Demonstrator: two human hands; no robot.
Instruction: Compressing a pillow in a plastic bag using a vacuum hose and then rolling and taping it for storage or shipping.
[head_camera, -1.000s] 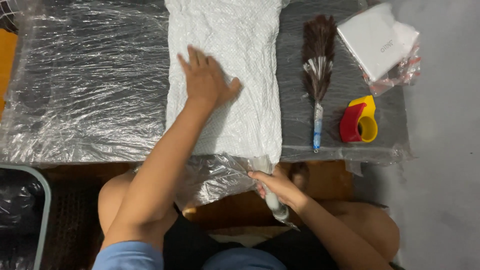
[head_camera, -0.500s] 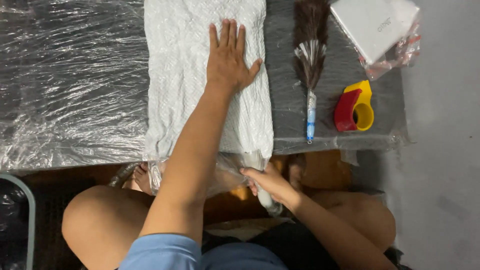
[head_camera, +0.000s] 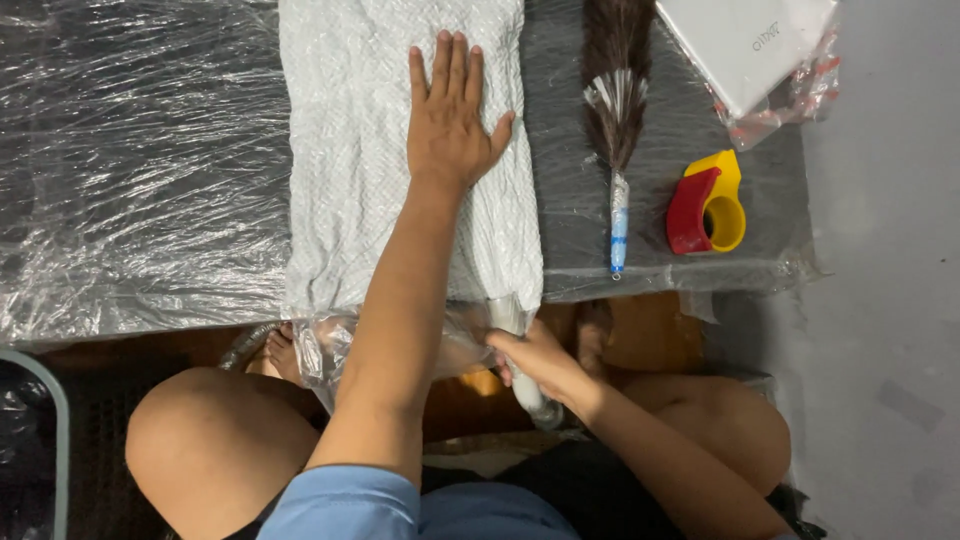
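Left hand (head_camera: 450, 120) flat with fingers spread, holding nothing, on white quilted pad (head_camera: 370, 180) in clear plastic bag (head_camera: 330, 350) on table (head_camera: 150, 200); right hand (head_camera: 535, 362) closed around white hose (head_camera: 510, 320) at near edge, feather duster (head_camera: 613, 90) right.

We counted one white quilted cloth (head_camera: 400, 150), one feather duster (head_camera: 614, 110), one red-and-yellow tape dispenser (head_camera: 708, 205), and one white packet (head_camera: 755, 45).

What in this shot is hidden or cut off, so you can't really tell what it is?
Head view only:
- Pale tube in the right hand: its tip is hidden by fingers and plastic wrap.
- Feather duster: top cropped by the frame edge.
- White cloth bundle under the left hand: far end cropped.
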